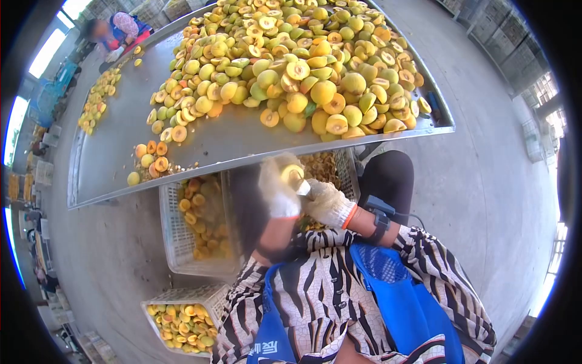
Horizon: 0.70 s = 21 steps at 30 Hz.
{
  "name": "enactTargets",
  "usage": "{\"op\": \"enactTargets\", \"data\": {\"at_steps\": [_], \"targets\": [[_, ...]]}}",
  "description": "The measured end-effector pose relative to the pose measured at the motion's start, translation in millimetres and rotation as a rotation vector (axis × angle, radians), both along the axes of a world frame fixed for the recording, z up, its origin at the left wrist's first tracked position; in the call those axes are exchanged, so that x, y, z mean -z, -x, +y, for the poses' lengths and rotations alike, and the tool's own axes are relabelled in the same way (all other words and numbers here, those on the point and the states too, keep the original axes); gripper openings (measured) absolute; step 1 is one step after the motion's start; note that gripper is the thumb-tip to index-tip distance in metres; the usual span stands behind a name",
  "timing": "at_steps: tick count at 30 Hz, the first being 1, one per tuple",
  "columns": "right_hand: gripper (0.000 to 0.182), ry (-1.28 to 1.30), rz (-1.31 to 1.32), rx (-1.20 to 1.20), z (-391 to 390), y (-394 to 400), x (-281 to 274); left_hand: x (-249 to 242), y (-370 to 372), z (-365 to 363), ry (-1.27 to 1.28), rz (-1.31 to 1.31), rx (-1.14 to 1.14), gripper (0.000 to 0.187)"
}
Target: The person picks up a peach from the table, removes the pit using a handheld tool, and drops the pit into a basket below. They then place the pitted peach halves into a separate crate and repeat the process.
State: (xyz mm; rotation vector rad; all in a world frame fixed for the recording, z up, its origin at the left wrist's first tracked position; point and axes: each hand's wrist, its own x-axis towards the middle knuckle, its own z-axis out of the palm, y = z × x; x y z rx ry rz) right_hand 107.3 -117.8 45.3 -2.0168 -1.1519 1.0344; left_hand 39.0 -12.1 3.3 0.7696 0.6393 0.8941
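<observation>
Both hands wear pale, soiled gloves with orange cuffs and meet just below the near edge of the metal table (236,142). A yellow-green fruit piece (292,175) is held in my left hand (278,185), which is blurred by motion. Close against it, my right hand (327,202) is closed around a small tool (304,187) with a pale tip that touches or nearly touches the fruit; most of the tool is hidden. On the table above lies a large heap of halved fruit (297,70), many with brown hollows or stones showing.
A white crate (171,233) of fruit halves stands below the table, left of my knees. Another crate (182,296) of fruit is nearer. Brown scraps fill a basket (348,173) between my legs. A co-worker (121,31) sits at the table's far left corner.
</observation>
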Motion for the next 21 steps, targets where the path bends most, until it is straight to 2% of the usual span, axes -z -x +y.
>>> {"op": "enactTargets", "data": {"at_steps": [3,5,7,9,12,14,15,18,21], "targets": [[0.026,-0.082,0.042,-0.041,-2.4,-1.1,-2.2,3.4,-1.5,3.2,0.061,0.002,0.044,0.05],[0.026,-0.045,-0.011,-0.066,-3.4,-4.0,1.2,-0.3,-1.3,4.6,0.137,0.002,0.121,0.051],[0.027,-0.036,-0.015,-0.073,-5.4,-5.7,7.6,14.7,-4.6,4.2,-0.009,0.056,0.11,0.053],[0.03,-0.057,0.028,-0.062,-6.2,-6.5,13.2,19.3,-5.1,5.6,-0.014,0.087,0.122,0.054],[0.031,-0.053,-0.001,-0.098,-7.5,-6.9,9.7,14.4,-1.8,4.7,0.133,0.1,0.158,0.057],[0.031,0.032,-0.031,-0.102,-6.4,-8.2,-4.5,12.6,-0.6,4.3,0.14,0.104,0.167,0.059],[0.031,0.076,-0.046,-0.102,-6.8,-8.3,-9.1,14.0,0.4,4.1,0.16,0.104,0.179,0.054],[0.029,0.132,0.264,-0.047,-7.1,-7.9,-6.0,22.8,2.4,6.8,0.178,0.086,0.217,0.045],[0.028,0.094,0.329,-0.091,-10.4,-6.7,5.5,26.5,6.0,11.3,0.056,0.101,0.298,0.047]]}}
